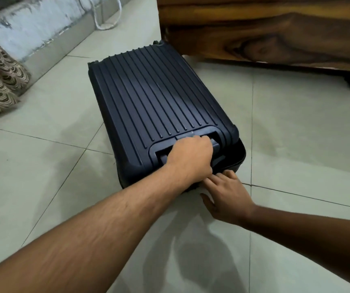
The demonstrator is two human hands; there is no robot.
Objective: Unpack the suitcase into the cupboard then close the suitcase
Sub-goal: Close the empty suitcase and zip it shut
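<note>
Pale tiled floor [296,134], wooden furniture [265,30] behind. The dark ribbed suitcase [153,96] lies flat, long axis running away, handle nearest. Left hand [189,157] grips the handle; right hand [229,197], fingers relaxed, touches its near edge.

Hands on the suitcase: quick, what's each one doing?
Left hand: grip closed round the suitcase handle.
Right hand: fingers at the suitcase's near edge; cannot tell.

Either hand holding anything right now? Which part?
The left hand grips the dark suitcase by its recessed handle. The right hand has its fingers at the suitcase's near edge; whether it grips anything there cannot be told.
</note>
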